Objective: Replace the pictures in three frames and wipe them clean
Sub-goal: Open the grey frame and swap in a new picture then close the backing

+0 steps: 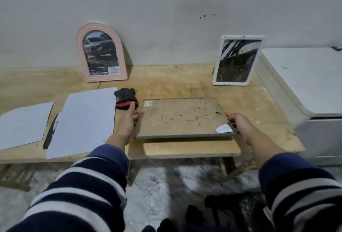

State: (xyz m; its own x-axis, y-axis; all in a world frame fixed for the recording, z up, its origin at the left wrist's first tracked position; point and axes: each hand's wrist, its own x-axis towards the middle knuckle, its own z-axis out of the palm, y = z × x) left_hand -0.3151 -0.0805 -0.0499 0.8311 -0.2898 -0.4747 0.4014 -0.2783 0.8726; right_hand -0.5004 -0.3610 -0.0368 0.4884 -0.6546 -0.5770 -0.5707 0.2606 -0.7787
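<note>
Head view: left hand (129,120) and right hand (238,122), each grip grasping face-down frame (183,117).

No legible text anywhere.

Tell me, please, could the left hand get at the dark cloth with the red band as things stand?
Probably yes: the cloth lies just beyond the left hand with nothing between them, but that hand grips the face-down frame and must let go first.
</note>
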